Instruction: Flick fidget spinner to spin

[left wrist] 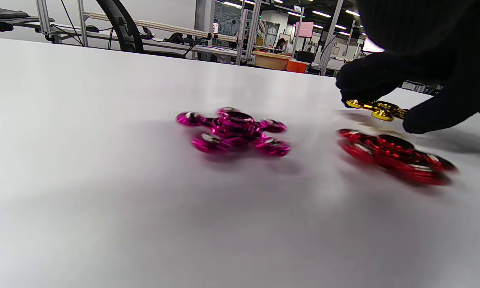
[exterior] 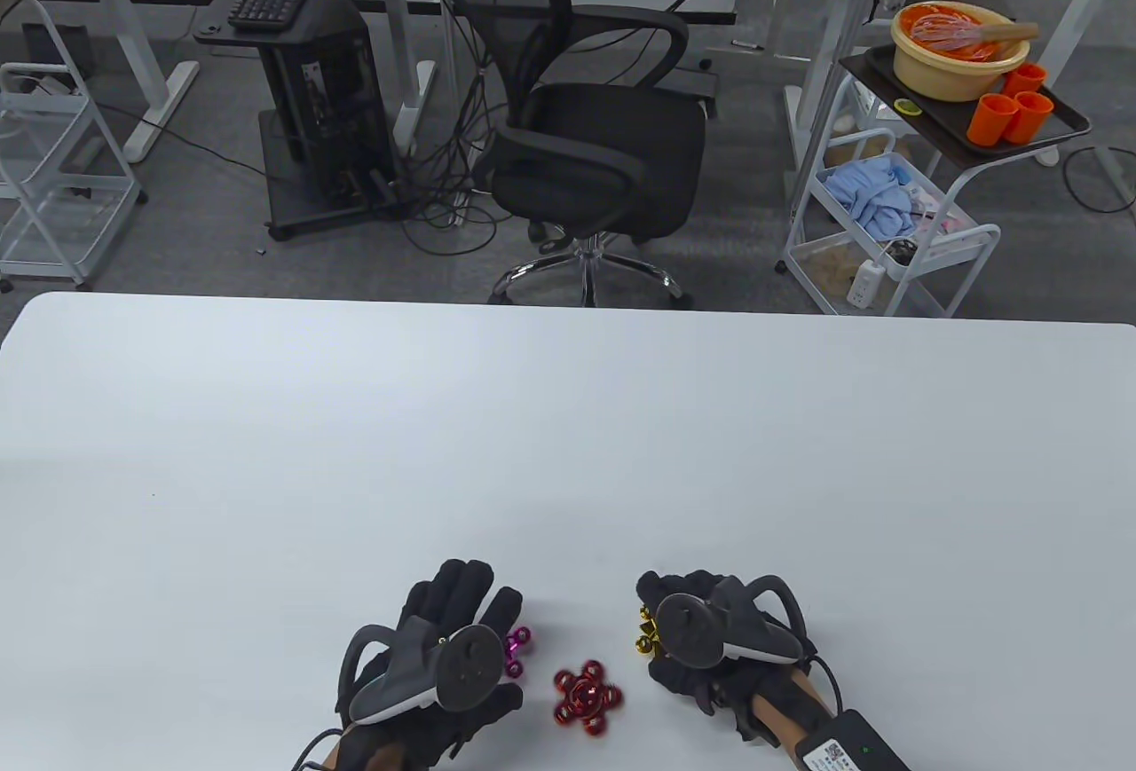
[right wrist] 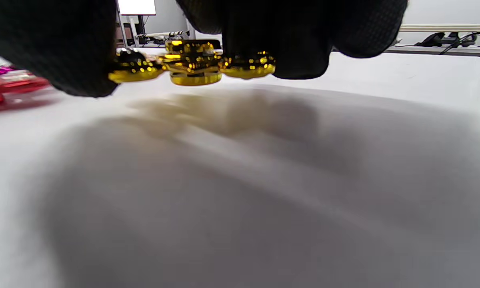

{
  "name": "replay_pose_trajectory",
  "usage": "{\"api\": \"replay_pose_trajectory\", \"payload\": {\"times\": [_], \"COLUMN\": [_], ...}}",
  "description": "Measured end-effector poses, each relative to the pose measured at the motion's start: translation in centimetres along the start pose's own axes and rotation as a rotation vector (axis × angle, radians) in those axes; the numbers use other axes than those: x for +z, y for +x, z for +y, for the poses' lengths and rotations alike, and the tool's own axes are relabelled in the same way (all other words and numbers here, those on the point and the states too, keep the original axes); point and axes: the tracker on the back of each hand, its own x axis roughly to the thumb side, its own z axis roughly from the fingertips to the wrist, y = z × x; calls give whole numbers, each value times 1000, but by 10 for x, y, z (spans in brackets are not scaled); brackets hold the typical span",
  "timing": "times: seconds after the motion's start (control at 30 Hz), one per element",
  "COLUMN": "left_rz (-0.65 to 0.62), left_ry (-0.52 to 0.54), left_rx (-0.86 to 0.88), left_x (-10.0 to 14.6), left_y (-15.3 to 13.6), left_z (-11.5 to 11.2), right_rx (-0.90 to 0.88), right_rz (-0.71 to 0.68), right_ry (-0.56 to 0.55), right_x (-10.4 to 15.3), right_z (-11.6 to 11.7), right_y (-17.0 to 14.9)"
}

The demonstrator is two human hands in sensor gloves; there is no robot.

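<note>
Three metal fidget spinners lie near the front edge of the white table [exterior: 568,416]. The magenta spinner [exterior: 516,650] lies flat, half hidden under my left hand [exterior: 475,607]; in the left wrist view it [left wrist: 234,130] lies free and looks blurred. My left hand hovers over it with the fingers stretched out. The red spinner [exterior: 586,698] lies between the hands and also shows in the left wrist view [left wrist: 396,154]. My right hand [exterior: 679,607] pinches the gold spinner [right wrist: 192,64] between gloved fingers [right wrist: 300,44] and holds it just above the table; it also shows in the table view [exterior: 645,634].
Beyond the table's far edge stand a black office chair [exterior: 586,141], a computer stand with a keyboard [exterior: 306,70] and a white cart [exterior: 905,212] with a bowl and orange cups.
</note>
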Motion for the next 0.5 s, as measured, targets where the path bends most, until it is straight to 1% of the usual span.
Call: {"api": "replay_pose_trajectory", "payload": {"times": [0.13,0.3,0.5], "left_rz": [-4,-10,-38], "left_ry": [-10,-29,-55], "left_rx": [-6,-19,-14], "left_x": [-1,-3,-7], "left_y": [2,7,17], "left_z": [-1,-5,-8], "right_rx": [40,38,38], "right_rz": [-20,-32,-23], "right_ry": [18,25,79], "right_x": [1,2,2], "right_z": [4,7,8], "right_y": [6,8,7]}}
